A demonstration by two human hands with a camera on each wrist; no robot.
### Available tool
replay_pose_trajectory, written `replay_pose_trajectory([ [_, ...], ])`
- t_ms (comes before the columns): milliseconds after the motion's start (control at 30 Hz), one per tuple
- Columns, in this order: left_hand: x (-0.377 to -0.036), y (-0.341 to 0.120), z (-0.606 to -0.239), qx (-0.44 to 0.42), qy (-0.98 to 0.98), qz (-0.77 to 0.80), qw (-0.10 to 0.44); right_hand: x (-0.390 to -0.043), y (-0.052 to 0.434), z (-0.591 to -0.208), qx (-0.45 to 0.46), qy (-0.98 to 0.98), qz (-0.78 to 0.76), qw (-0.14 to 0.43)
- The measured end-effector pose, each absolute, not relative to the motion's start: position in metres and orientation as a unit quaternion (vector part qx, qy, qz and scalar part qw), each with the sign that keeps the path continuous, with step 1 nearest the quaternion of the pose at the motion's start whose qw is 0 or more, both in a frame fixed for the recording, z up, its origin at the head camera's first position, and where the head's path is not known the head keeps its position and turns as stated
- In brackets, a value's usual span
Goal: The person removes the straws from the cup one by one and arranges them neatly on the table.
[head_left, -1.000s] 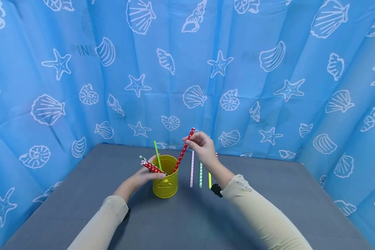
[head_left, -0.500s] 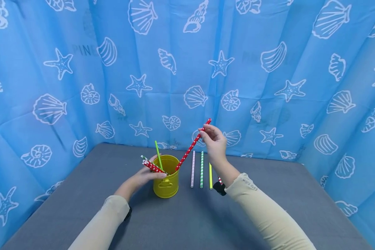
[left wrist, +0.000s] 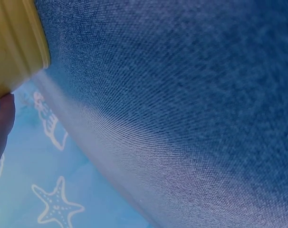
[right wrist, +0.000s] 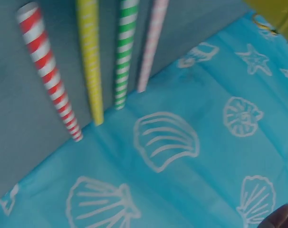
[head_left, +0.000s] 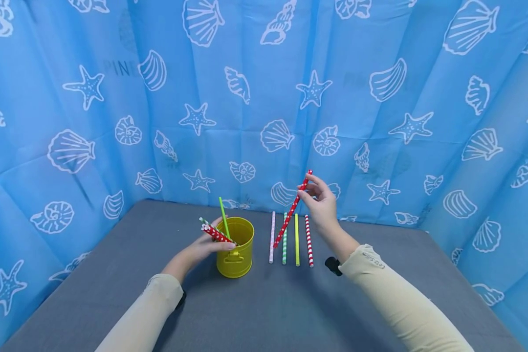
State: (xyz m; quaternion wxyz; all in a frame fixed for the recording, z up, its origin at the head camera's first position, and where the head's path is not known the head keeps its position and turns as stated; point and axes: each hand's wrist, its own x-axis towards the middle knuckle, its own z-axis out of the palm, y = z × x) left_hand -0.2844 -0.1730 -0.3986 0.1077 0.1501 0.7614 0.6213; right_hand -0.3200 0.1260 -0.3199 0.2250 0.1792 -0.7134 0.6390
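Red dotted straw [head_left: 292, 210] is pinched near its top by right hand [head_left: 321, 205] fingers, hanging over the row at 3 o'clock of yellow cup [head_left: 234, 247]. Left hand [head_left: 202, 247] holds the cup and straws; a loose pinch could drop it crooked.

This looks like a staged recording booth rather than a lived-in room. A blue curtain [head_left: 264, 98] printed with white shells and starfish closes in 3 sides of a table [head_left: 264, 313] covered in grey cloth, rising just beyond the fingers [head_left: 319, 186]. Faint lettering shows on the fabric, too blurred to read. It may be a lab or studio corner; nothing beyond the curtain is visible.
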Motion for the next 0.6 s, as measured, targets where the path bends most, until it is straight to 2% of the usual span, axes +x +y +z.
replay_pose_trajectory([
  [300, -0.283, -0.172, -0.397, 0.141, 0.764, 0.620, 0.109, -0.334, 0.160, -0.329, 0.200, -0.796, 0.565, 0.087],
  [600, -0.281, -0.173, -0.396, 0.131, 0.773, 0.611, 0.109, -0.346, 0.189, -0.334, 0.202, -0.847, 0.490, 0.036],
])
